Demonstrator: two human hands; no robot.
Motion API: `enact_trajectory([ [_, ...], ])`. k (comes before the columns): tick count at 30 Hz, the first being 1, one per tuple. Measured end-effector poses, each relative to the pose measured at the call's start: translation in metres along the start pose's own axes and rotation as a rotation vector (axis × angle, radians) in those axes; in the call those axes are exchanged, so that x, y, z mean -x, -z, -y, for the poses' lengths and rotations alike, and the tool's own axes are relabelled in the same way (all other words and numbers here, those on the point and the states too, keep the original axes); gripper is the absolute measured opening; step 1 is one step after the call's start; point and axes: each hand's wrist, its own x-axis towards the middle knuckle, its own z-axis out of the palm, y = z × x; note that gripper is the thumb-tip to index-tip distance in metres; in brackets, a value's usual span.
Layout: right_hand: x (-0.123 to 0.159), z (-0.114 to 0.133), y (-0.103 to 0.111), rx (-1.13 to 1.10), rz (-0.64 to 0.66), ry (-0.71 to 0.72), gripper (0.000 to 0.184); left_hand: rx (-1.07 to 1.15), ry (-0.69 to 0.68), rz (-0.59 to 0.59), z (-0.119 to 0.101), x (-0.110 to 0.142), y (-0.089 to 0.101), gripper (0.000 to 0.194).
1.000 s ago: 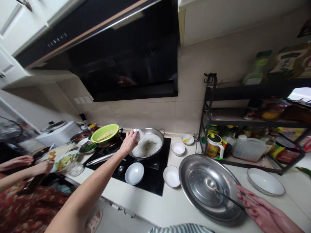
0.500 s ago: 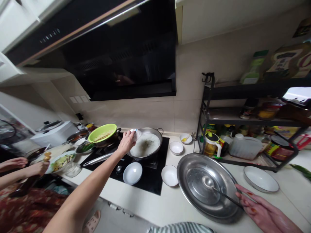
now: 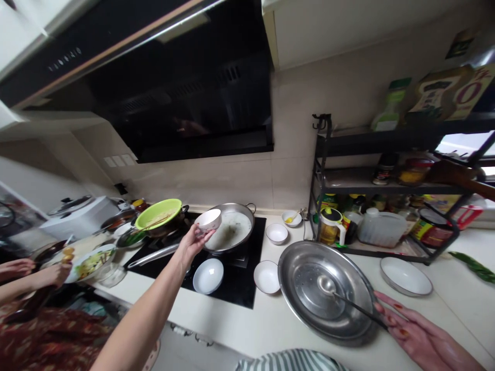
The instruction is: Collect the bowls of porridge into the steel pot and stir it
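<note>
My left hand (image 3: 195, 241) grips a small white bowl (image 3: 209, 219) by its side, held upright above the left part of a frying pan (image 3: 250, 238). Cloudy whitish liquid with a dark patch (image 3: 229, 232) fills the pan, whose long handle points left. At the lower right, my right hand (image 3: 412, 327) is closed on the dark handle of a ladle (image 3: 359, 309). The ladle's round head rests inside a wide steel basin (image 3: 290, 288). My right fingers lie close to the basin's rim; whether they also touch it I cannot tell.
White bowls (image 3: 208, 276) stand on the black cooktop (image 3: 243, 293) and on the counter to its right. A green colander (image 3: 158, 214) sits on a pot at the left. A black rack (image 3: 323, 180) holds jars and bottles. Another person's hands (image 3: 58, 275) are at far left.
My left hand has drawn back slightly left and turned the small bowl from tipped over the pan to upright. My right hand keeps its hold on the ladle. The view has shifted slightly.
</note>
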Motion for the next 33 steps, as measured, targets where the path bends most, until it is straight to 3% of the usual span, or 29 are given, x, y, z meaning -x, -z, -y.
enact_trajectory([
  [4, 0.003, 0.002, 0.001, -0.022, 0.027, 0.008, 0.059, 0.13, 0.201, 0.116, 0.018, 0.029, -0.023, 0.027],
  [8, 0.018, 0.007, 0.004, -0.052, 0.05, 0.055, 0.052, 0.103, 0.197, 0.222, 0.046, 0.05, -0.054, 0.028],
  [11, 0.027, 0.012, 0.021, -0.1, 0.029, 0.101, 0.042, 0.041, 0.268, 0.317, 0.078, 0.063, -0.084, 0.029],
  [15, 0.034, 0.013, 0.071, -0.17, -0.036, 0.17, 0.034, -0.082, 0.451, 0.45, 0.139, 0.09, -0.13, 0.025],
  [21, 0.042, -0.001, 0.174, -0.246, -0.189, 0.189, 0.03, -0.29, 0.731, 0.745, 0.255, 0.137, -0.205, 0.033],
  [25, 0.042, -0.008, 0.228, -0.249, -0.345, 0.314, 0.031, -0.49, 0.892, 0.733, 0.337, 0.168, -0.244, 0.037],
  [27, 0.036, -0.005, 0.244, -0.29, -0.387, 0.412, 0.031, -0.552, 0.938, 0.734, 0.367, 0.186, -0.253, 0.036],
  [29, 0.028, 0.003, 0.255, -0.391, -0.424, 0.495, 0.031, -0.554, 0.96, 0.772, 0.382, 0.202, -0.253, 0.032],
  [31, 0.018, 0.013, 0.261, -0.468, -0.428, 0.552, 0.034, -0.552, 0.965, 0.798, 0.378, 0.214, -0.244, 0.029],
  [33, 0.008, 0.023, 0.265, -0.492, -0.408, 0.559, 0.034, -0.55, 0.956, 0.802, 0.358, 0.221, -0.229, 0.029],
])
